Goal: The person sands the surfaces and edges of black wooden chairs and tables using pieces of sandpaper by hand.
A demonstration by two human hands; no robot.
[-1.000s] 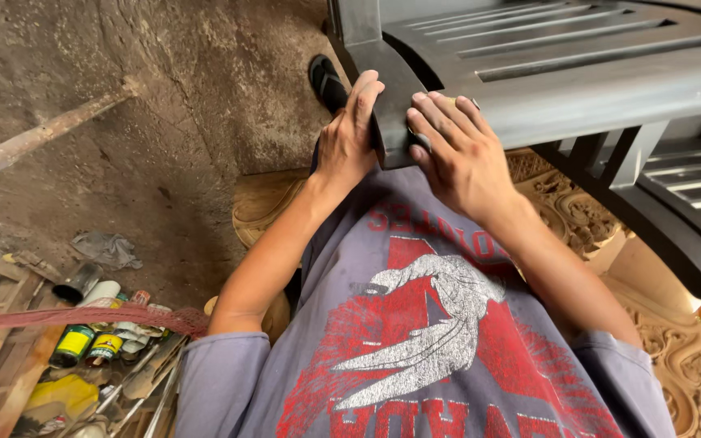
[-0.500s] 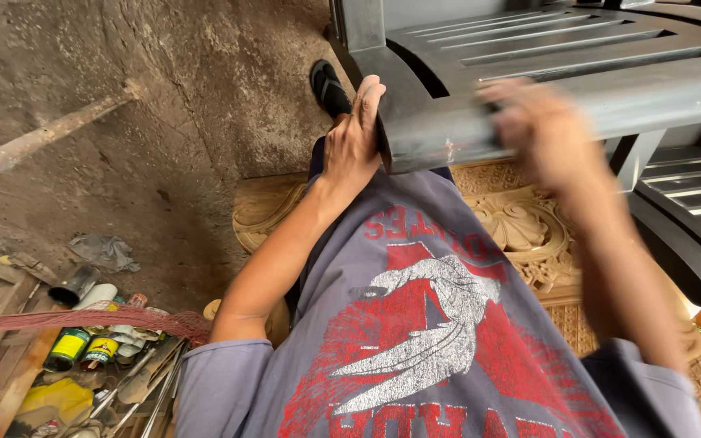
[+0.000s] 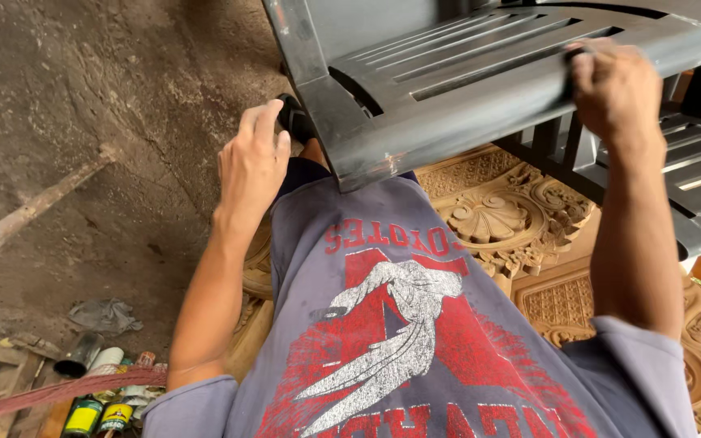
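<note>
Chair (image 3: 480,97), dark slatted, sat tipped over my lap. Right hand (image 3: 614,89) had fingers curled over its front rail; left hand (image 3: 253,162) hung loose, fingers relaxed together, just beside the corner. One-handed, I figured it could slip onto the carved panel (image 3: 505,215).

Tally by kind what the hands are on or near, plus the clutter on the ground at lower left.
Hands: 2, left hand free, right hand gripping
Dark slatted chair: 1
Carved wooden panel: 1
Grey rag: 1
Small cans: 2 clearly visible
Total: 7
</note>
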